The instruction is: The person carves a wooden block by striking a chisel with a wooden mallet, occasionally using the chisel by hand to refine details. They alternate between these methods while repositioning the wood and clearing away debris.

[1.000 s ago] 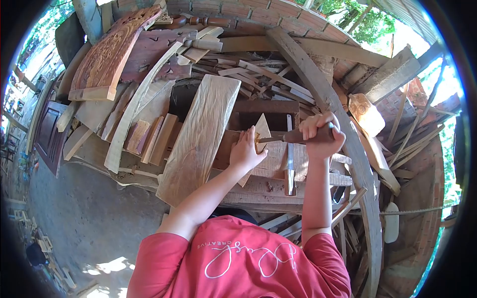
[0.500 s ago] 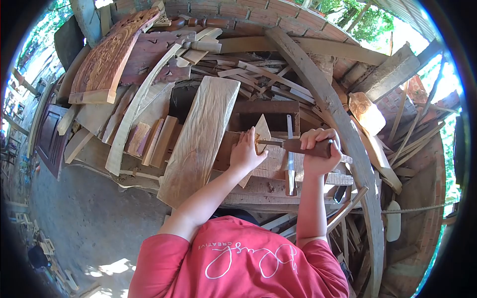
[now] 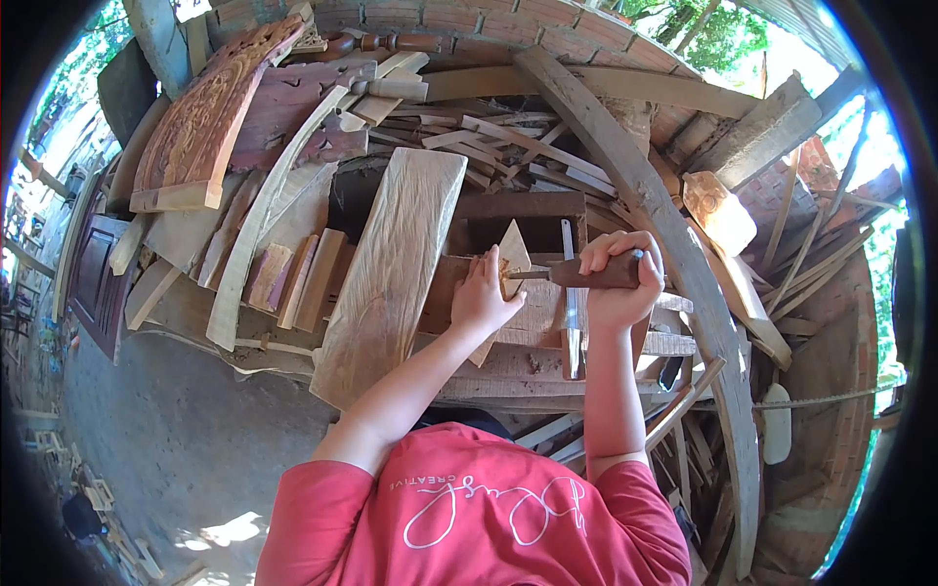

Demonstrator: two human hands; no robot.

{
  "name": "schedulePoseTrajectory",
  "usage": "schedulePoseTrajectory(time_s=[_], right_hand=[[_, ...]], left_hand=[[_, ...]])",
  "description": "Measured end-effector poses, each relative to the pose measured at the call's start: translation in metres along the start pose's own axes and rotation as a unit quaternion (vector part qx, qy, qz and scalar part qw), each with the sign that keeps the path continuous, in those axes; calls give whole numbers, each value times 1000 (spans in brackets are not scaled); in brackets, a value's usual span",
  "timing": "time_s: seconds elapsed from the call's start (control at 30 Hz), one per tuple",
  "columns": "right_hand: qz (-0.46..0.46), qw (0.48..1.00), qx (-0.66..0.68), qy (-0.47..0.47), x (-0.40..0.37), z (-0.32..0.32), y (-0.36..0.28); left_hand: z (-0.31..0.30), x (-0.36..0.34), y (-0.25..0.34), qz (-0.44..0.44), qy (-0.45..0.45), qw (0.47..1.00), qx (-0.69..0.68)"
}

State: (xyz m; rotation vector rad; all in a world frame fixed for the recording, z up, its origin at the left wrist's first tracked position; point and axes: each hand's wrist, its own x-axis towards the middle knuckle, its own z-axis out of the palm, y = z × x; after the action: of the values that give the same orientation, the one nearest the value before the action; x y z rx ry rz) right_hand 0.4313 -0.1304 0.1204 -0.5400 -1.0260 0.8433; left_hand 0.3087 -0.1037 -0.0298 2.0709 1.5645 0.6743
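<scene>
My right hand is wrapped round the brown wooden handle of a tool, whose thin metal shaft points left. The shaft's tip meets a small pointed piece of pale wood near my left fingers. My left hand presses on that wood, its fingers together and pointing away from me. Small shavings lie by the fingertips. Under the tool's handle, a long metal ruler-like strip lies on the bench.
A wide pale plank slants left of my left hand. A curved beam rises at the right. Carved boards lean at the upper left, and scrap strips are heaped behind the bench. A wooden box sits beyond the hands.
My right hand and the tool's handle have shifted slightly left and away from me, and the handle's end now shows. My left hand stays on the wood. The whole view has shifted a little.
</scene>
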Motion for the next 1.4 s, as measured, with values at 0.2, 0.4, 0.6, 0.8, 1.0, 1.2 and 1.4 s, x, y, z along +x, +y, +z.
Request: schedulePoseTrajectory(time_s=[0.2, 0.4, 0.6, 0.8, 1.0, 1.2, 1.4], right_hand=[[-16, 1000, 6, -3, 2, -3, 1], [-7, 1000, 9, 23, 8, -7, 1], [34, 997, -14, 64, 18, -10, -5], [42, 987, 8, 155, 28, -3, -6], [55, 979, -113, 159, 40, -7, -5], [7, 940, -333, 75, 44, -30, 1], [-75, 954, -179, 226, 36, -20, 12]], left_hand=[[-3, 0, 0, -6, -17, 1000, -13], [3, 0, -2, 12, 16, 1000, 10], [1, 0, -2, 9, -1, 1000, -2], [0, 0, -1, 11, 3, 1000, -2], [-3, 1, 2, -17, -31, 999, -20], [-4, 1, 1, -13, -34, 999, -37], [-5, 0, 3, -19, -34, 999, -28]])
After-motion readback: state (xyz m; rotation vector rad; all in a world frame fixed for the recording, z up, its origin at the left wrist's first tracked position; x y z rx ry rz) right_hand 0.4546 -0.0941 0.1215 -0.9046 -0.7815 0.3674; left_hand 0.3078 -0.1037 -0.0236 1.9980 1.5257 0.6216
